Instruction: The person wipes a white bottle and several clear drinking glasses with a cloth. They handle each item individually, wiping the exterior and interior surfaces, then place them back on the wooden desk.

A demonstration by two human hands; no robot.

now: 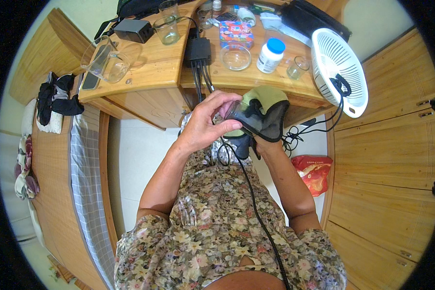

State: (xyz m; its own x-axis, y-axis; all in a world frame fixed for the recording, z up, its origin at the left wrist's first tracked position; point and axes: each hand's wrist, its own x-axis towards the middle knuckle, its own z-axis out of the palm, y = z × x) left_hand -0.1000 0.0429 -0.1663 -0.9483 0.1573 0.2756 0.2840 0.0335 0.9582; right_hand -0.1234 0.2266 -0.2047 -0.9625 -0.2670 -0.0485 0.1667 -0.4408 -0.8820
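In front of my chest, my left hand (210,118) is closed, thumb below and fingers above, around a clear, glass-like thing (233,112). Against this thing lies a yellow-green and black cloth piece (267,102), its dark edge sagging to the right. My right hand (265,146) comes up beneath the cloth and bears it; its fingers are hidden there, with only the wrist and a bit of the hand showing. Both hands meet at the cloth, just short of the desk's front edge. A dark grey part (242,146) hangs below the cloth; what it is I cannot make out.
On the wooden desk (145,72) stand a glass pitcher (106,65), drinking glasses (167,31), a glass bowl (236,58), a blue-lidded white bottle (271,55) and a white colander (340,72). A black cable (253,193) runs down my front. A red bag (313,173) lies right.
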